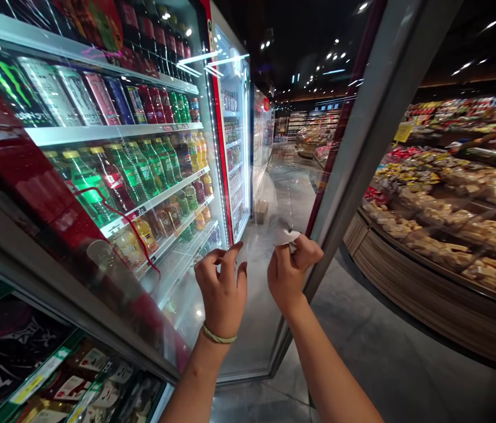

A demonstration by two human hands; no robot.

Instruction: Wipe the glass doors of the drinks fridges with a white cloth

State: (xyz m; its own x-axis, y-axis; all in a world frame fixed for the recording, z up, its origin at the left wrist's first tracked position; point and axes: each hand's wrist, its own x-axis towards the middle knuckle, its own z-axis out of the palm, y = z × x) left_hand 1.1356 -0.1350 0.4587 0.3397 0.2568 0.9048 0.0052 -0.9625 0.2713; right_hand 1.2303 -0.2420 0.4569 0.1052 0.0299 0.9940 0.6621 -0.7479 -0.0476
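Before me stands a glass door in a grey frame, with drink shelves seen through or beside it. My left hand, with a pale green band at the wrist, is raised near the glass; its fingers are bent and apart, with nothing between them. To its right, my right hand pinches a small white piece, perhaps paper or cloth, close to the glass and the door's right frame. Whether either hand touches the glass is hard to tell.
Cans and green bottles fill lit cooler shelves at left. More bottles sit at lower left. A wood-sided display of packaged food curves along the right, beside the grey floor.
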